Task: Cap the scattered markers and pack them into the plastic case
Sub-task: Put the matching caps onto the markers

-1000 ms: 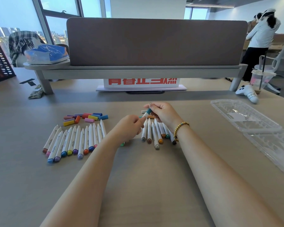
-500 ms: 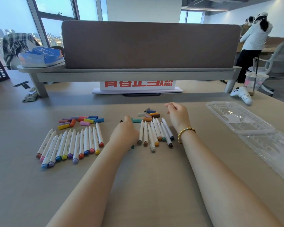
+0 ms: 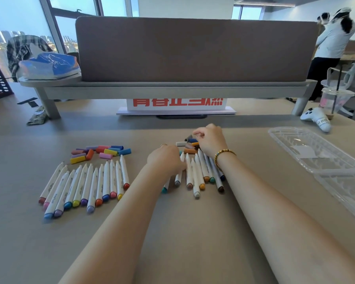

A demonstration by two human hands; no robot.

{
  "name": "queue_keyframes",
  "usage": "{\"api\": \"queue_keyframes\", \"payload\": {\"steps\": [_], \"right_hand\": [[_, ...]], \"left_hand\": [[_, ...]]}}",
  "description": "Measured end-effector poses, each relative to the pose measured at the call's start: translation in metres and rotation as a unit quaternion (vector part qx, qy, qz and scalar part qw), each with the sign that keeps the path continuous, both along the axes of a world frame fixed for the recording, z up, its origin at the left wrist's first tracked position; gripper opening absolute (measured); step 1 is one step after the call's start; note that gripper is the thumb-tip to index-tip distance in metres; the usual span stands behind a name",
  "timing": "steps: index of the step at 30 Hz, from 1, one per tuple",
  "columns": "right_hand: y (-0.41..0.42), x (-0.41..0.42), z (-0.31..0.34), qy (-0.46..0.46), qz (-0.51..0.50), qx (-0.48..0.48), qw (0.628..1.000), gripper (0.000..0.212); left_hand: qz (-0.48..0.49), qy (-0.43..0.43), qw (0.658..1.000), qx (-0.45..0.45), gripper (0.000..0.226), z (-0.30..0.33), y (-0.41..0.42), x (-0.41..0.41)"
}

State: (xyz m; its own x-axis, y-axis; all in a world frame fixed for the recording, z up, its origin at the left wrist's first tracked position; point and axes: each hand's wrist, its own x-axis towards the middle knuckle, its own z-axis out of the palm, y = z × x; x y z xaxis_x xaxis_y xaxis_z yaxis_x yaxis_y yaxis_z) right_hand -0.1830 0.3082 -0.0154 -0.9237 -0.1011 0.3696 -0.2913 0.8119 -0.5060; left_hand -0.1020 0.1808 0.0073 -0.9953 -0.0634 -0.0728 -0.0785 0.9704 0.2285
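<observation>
We keep R hand (image 3: 210, 140) over small cap pile (image 3: 188, 144), fingertips pinching dark grey cap (image 3: 188, 138). L hand (image 3: 166, 158) curled round teal-ended marker (image 3: 165, 186) beside near marker group (image 3: 201, 173), prob. steadying for capping. Case (image 3: 316, 150) lies open far right, w/o markers.

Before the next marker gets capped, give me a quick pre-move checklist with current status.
1. Right hand on a cap: ok, fingertips pinch a dark grey cap over the right cap pile.
2. Left hand on a marker: cannot tell, it rests on the right marker group, fingers hidden.
3. Cap colour matches a marker: cannot tell.
4. Plastic case ready: ok, open at right, no markers in it.
5. Left marker row capped: not ok, its caps lie loose beyond it.
</observation>
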Motion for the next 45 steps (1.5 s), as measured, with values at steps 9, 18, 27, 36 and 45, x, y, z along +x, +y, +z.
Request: {"api": "queue_keyframes", "payload": {"steps": [9, 18, 27, 36, 45], "right_hand": [[-0.022, -0.024, 0.009, -0.084, 0.055, 0.164, 0.981, 0.032], [-0.021, -0.014, 0.015, -0.012, 0.014, 0.118, 0.993, 0.022], [0.015, 0.043, 0.022, -0.119, 0.103, -0.364, 0.918, 0.021], [0.018, 0.055, 0.018, -0.115, 0.062, -0.380, 0.916, 0.024], [0.012, 0.056, 0.020, -0.113, 0.061, -0.370, 0.920, 0.023]], "left_hand": [[-0.032, -0.032, 0.998, -0.048, 0.019, 0.008, 0.004, -0.006], [-0.028, -0.014, 0.997, 0.076, 0.022, 0.019, -0.001, 0.002], [-0.008, -0.040, 0.953, 0.299, 0.025, 0.019, 0.004, 0.035], [-0.029, -0.053, 0.953, 0.295, 0.029, 0.017, -0.005, 0.049], [-0.035, -0.053, 0.948, 0.312, 0.010, 0.011, -0.003, 0.047]]}}
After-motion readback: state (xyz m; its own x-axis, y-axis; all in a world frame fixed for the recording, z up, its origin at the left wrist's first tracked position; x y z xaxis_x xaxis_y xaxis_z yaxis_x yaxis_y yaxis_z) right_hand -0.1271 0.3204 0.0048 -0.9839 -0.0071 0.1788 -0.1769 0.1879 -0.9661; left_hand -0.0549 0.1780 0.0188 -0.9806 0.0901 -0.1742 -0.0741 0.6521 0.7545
